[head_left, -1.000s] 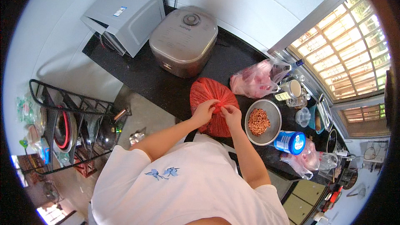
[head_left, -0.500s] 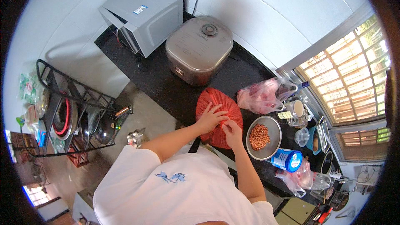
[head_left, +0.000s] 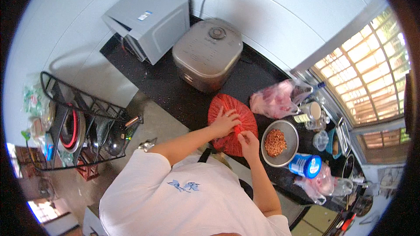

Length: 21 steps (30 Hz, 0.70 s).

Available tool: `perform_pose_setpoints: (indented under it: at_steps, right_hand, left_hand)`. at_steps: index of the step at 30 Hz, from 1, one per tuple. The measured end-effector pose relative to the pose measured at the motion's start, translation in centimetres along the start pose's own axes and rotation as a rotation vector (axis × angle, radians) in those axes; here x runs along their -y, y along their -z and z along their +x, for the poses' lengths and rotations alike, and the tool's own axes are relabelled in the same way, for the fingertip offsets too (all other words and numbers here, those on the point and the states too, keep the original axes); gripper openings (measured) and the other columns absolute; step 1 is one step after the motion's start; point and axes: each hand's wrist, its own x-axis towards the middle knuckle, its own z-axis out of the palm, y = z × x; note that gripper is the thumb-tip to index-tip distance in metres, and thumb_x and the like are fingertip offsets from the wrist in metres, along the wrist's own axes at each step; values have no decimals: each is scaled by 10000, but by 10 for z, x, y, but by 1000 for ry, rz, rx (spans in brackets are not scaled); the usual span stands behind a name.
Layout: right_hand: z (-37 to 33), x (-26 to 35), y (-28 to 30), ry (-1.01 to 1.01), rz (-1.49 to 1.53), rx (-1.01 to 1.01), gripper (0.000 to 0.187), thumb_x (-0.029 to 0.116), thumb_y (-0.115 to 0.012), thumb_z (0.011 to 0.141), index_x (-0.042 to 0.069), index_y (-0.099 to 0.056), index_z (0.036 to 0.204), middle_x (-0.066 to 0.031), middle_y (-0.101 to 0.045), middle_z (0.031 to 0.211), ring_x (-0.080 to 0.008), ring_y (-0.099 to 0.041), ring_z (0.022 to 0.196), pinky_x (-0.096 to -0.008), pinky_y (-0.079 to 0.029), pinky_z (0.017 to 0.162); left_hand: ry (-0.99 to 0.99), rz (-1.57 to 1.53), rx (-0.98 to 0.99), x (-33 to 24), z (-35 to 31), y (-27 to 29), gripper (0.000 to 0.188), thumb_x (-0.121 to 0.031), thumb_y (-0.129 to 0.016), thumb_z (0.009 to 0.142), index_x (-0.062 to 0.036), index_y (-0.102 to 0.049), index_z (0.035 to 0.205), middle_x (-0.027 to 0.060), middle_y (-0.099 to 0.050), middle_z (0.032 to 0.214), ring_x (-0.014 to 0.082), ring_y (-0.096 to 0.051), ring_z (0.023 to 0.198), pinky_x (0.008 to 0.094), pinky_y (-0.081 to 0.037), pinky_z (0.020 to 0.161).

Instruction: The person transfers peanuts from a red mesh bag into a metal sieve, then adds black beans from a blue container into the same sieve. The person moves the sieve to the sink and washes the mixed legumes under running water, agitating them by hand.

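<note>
A full red plastic bag (head_left: 224, 101) sits on the black counter in front of me, its folds running together toward the gathered top. My left hand (head_left: 225, 123) rests over the bag, fingers bent around the gathered part; a ring shows on one finger. Close beside it, my right hand (head_left: 249, 143) pinches the bag's twisted top between thumb and fingers. Just right of the bag stands a round metal bowl (head_left: 294, 137) holding reddish-brown peanuts (head_left: 276, 142). What the red bag contains is hidden.
Behind the bag stand a rice cooker (head_left: 208, 52) and a grey microwave (head_left: 153, 19). To the right are a clear bag with pink contents (head_left: 273, 100), glass jars (head_left: 309, 112), a blue canister (head_left: 302, 165) and another plastic bag (head_left: 321, 181). A black rack (head_left: 87, 98) holds pans at left.
My hands stay on the red bag's gathered top, with only slight finger movement. The whole view has shifted a little.
</note>
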Motion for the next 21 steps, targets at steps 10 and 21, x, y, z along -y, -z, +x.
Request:
perform_pose_setpoints:
  at_steps: [10,21]
  right_hand:
    - [-68,-107,-6,-532,-326,-555,744,325,-749,765,1,-369,1316,-212,-424,1304,-331,-410,1201,-460,-404,923]
    - [-35,-83,-21,-792,893,-520,715,319,-663,843,130,-253,1397,-156,-369,1369,-329,-471,1163,-581,-471,814]
  left_hand:
    - [753,-541,-86,102,4,-17,961,-605,-605,783,-13,-220,1434,237,-273,1450,395,-280,1333,461,-266,1087]
    - [562,-716,181,92,51,-4,839,-485,-718,647,-27,-441,1293,205,-569,1207,334,-558,1114,391,-442,927]
